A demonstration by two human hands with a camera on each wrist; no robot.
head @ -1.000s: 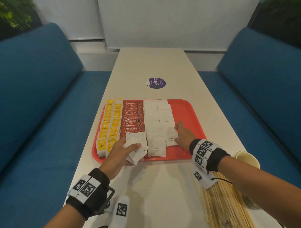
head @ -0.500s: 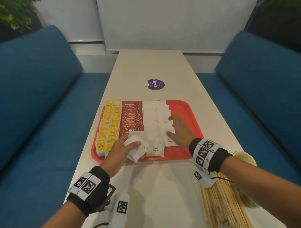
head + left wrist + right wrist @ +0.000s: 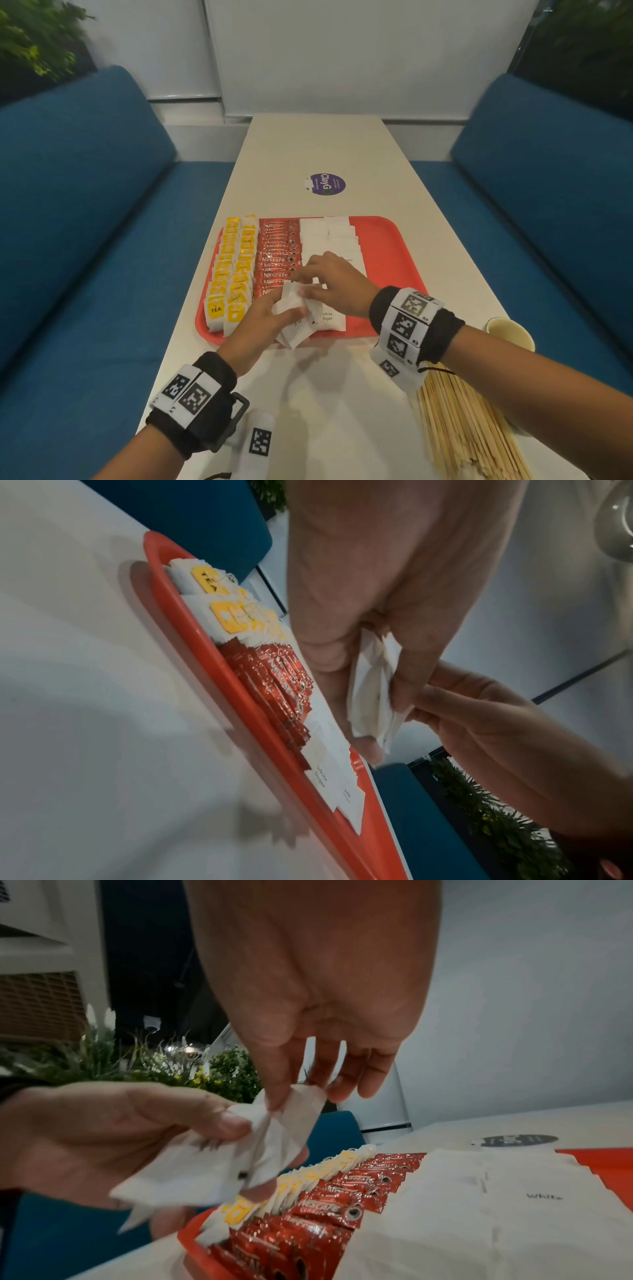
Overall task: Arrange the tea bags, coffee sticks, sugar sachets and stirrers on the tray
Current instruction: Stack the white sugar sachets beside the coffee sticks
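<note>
Hands sorting sugar sachets over a red tray

Left hand (image 3: pixel 260 317) grips a bundle of white sugar sachets (image 3: pixel 294 308) above the tray's (image 3: pixel 387 240) near edge. Right hand (image 3: pixel 337 281) pinches one sachet from that bundle. Tea bags (image 3: pixel 229 274), coffee sticks (image 3: pixel 277 250) and more sachets line the tray. Stirrers (image 3: pixel 469 428) lie right of the tray.

**My wrist gear**

Both my forearms are bare. My left hand (image 3: pixel 263 318) and right hand (image 3: pixel 337 284) carry no rings. Each wrist wears a black fabric band (image 3: pixel 445 332) wrapped with white tiles printed with black square codes (image 3: pixel 406 322). A black plastic buckle (image 3: pixel 239 411) sits on the left band.
</note>
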